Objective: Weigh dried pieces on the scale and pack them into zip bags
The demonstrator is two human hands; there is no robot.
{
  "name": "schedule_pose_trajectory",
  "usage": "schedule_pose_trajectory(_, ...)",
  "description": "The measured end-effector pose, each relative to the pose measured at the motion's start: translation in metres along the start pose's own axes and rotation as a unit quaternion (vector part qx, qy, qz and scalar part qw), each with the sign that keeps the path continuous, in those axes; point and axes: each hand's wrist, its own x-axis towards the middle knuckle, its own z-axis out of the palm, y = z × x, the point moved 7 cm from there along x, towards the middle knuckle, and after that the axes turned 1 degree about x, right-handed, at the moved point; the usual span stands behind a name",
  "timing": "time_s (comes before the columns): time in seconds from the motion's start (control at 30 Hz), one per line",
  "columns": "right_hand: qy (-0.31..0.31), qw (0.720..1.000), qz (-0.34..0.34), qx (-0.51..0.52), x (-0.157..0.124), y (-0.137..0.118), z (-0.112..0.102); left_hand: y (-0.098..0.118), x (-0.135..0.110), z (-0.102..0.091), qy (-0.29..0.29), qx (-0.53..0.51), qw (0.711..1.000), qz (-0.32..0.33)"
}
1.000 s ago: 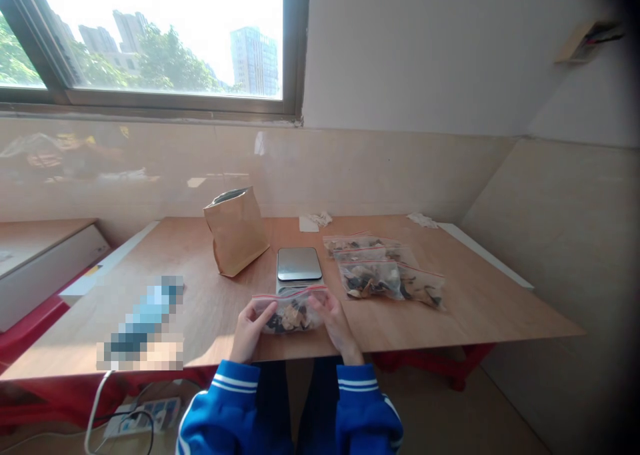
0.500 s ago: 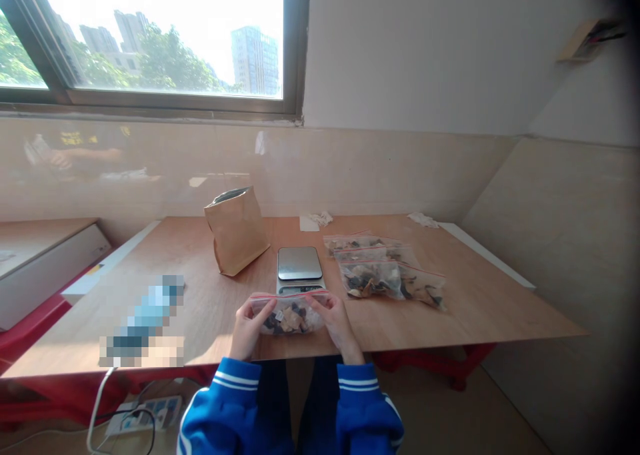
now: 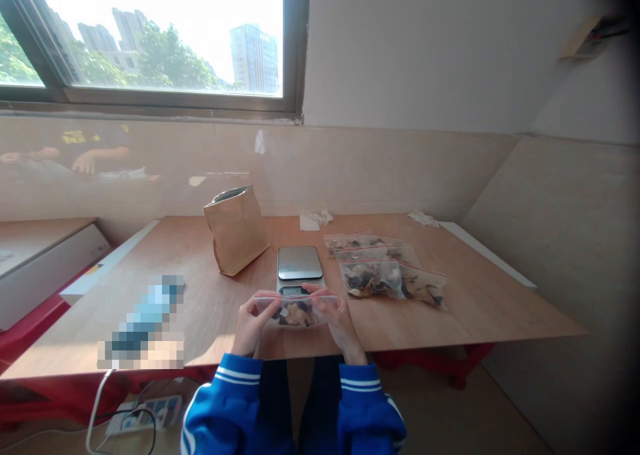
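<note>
A small clear zip bag (image 3: 296, 313) with a red seal strip holds dark and pale dried pieces. It is raised just above the near edge of the wooden table (image 3: 500, 308). My left hand (image 3: 251, 325) pinches its left top corner. My right hand (image 3: 334, 316) pinches the right end of the seal. Directly behind the bag sits a small kitchen scale (image 3: 299, 264) with a bare steel plate.
Several filled zip bags (image 3: 385, 273) lie overlapping to the right of the scale. An open brown paper bag (image 3: 236, 229) stands at the back left. A blurred blue object (image 3: 145, 322) lies at the left. Crumpled white paper scraps (image 3: 316, 220) rest by the wall.
Both hands have lifted the zip bag a little off the table and drawn its top taut between them. The view tilted slightly.
</note>
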Motion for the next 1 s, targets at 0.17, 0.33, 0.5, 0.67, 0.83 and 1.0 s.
schedule_pose_trajectory(0.17,-0.048,0.999,0.020,-0.012,-0.001,0.000,0.009,-0.002,-0.001,0.003,-0.013,0.002,1.000,-0.011)
schedule_pose_trajectory(0.33,-0.007,0.997,0.012,-0.070,0.003,0.007,0.005,-0.008,-0.001,-0.003,0.031,0.000,0.999,-0.035)
schedule_pose_trajectory(0.5,0.030,0.994,-0.034,-0.100,0.004,0.002,0.004,-0.010,-0.003,-0.002,0.056,-0.001,0.998,-0.026)
schedule_pose_trajectory(0.67,0.048,0.992,-0.044,-0.112,0.003,-0.004,0.003,-0.016,-0.004,0.000,0.060,-0.041,0.995,-0.064)
schedule_pose_trajectory(0.83,-0.028,0.999,-0.009,-0.040,0.000,-0.003,0.016,-0.014,-0.006,0.005,0.009,-0.052,0.996,-0.073)
schedule_pose_trajectory(1.0,-0.044,0.998,0.015,-0.037,-0.002,-0.001,0.026,-0.012,-0.009,0.001,0.036,-0.046,0.997,-0.050)
